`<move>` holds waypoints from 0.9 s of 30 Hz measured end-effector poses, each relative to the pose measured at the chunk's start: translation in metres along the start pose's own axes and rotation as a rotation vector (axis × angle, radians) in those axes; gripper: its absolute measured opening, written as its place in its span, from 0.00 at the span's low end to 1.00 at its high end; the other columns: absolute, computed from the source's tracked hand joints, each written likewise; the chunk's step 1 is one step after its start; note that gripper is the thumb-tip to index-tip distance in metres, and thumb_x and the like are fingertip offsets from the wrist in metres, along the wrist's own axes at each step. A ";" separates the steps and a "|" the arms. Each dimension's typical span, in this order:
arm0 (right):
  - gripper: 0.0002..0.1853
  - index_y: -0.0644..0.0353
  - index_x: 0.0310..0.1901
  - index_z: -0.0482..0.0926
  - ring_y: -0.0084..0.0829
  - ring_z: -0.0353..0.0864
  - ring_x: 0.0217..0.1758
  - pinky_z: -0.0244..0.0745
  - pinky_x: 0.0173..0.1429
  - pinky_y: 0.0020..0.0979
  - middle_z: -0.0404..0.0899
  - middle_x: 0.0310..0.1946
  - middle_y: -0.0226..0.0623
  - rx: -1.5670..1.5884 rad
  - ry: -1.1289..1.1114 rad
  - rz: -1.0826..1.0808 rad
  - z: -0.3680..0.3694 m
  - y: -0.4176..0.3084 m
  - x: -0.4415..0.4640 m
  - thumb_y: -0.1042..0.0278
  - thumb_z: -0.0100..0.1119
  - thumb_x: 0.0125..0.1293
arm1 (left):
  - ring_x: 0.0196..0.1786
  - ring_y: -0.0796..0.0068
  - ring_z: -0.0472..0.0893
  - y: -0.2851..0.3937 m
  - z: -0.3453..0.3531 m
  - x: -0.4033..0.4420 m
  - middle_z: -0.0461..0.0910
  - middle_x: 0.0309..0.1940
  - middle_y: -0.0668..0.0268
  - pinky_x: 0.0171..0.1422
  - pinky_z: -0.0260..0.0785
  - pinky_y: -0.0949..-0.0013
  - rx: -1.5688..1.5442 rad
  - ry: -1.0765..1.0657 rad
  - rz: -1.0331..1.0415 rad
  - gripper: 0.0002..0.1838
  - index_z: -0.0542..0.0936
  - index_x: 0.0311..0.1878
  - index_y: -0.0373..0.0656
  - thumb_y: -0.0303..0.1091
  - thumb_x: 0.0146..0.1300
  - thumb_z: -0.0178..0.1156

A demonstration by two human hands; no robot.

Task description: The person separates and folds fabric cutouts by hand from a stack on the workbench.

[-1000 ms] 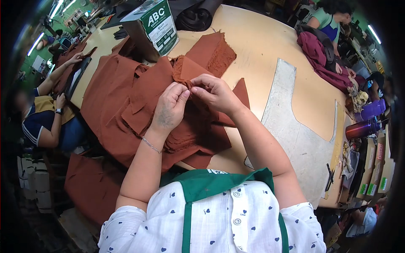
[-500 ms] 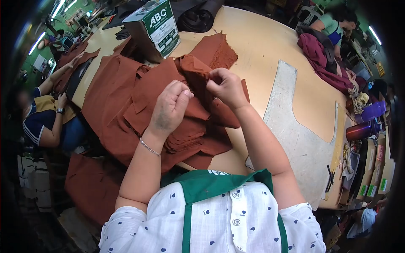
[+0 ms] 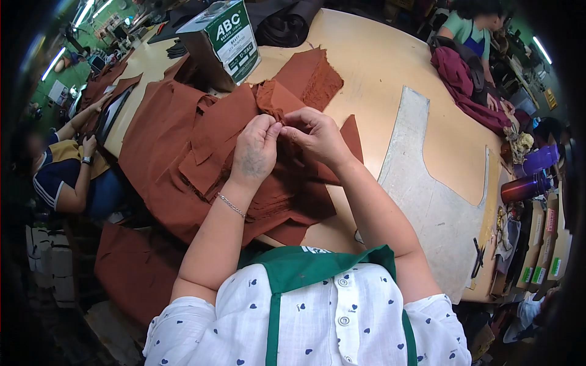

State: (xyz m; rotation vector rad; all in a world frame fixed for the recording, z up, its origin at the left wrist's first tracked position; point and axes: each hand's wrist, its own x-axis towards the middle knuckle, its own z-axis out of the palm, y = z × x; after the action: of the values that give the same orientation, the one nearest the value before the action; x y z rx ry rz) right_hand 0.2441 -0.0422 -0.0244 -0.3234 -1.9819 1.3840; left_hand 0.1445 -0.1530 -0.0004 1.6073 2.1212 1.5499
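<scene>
My left hand (image 3: 255, 146) is closed, thumb pressed against the fingers, at the edge of a rust-brown fabric piece (image 3: 268, 97). Right beside it, my right hand (image 3: 314, 135) pinches the same fabric, and the fingertips of both hands nearly meet. What lies between the fingertips is too small to make out. Under and around the hands spreads a heap of rust-brown fabric (image 3: 165, 134), with layered cut edges below the left wrist. Just beyond the hands is a stack of cut rust-brown pieces (image 3: 314, 76) with frayed edges.
A green and white ABC can (image 3: 229, 46) stands behind the heap. On the table (image 3: 366, 61) at right lies a grey flat pattern piece (image 3: 421, 201). A dark tumbler (image 3: 525, 187) and maroon cloth (image 3: 458, 79) are farther right. One person sits at left, another at far right.
My right hand has moved left and down, my left hand slightly right, so they now meet at the fabric edge. The person at far right has raised their head.
</scene>
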 end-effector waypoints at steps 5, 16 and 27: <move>0.10 0.64 0.39 0.76 0.31 0.77 0.36 0.72 0.41 0.28 0.76 0.34 0.40 -0.076 -0.117 0.011 -0.003 -0.002 0.002 0.74 0.59 0.54 | 0.30 0.53 0.71 0.009 -0.007 -0.002 0.69 0.25 0.55 0.35 0.65 0.62 0.054 -0.099 0.066 0.08 0.69 0.29 0.35 0.29 0.62 0.50; 0.23 0.55 0.49 0.73 0.32 0.74 0.39 0.71 0.43 0.29 0.70 0.42 0.38 -0.227 -0.077 -0.289 -0.007 -0.014 0.005 0.73 0.60 0.48 | 0.28 0.84 0.68 -0.008 -0.010 -0.008 0.72 0.28 0.70 0.41 0.64 0.79 -0.377 -0.143 -0.221 0.05 0.68 0.28 0.39 0.21 0.58 0.53; 0.21 0.54 0.48 0.74 0.34 0.73 0.34 0.71 0.39 0.30 0.71 0.33 0.36 -0.231 0.097 -0.231 -0.006 -0.008 0.003 0.78 0.57 0.48 | 0.31 0.85 0.74 0.000 0.011 -0.006 0.76 0.29 0.67 0.36 0.69 0.83 -0.640 0.132 -0.351 0.13 0.71 0.40 0.35 0.23 0.53 0.63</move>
State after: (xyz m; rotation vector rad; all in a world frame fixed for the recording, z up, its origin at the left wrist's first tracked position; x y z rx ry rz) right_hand 0.2472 -0.0398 -0.0153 -0.2511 -2.0300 0.9809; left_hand 0.1536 -0.1505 -0.0090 0.8948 1.5811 1.9564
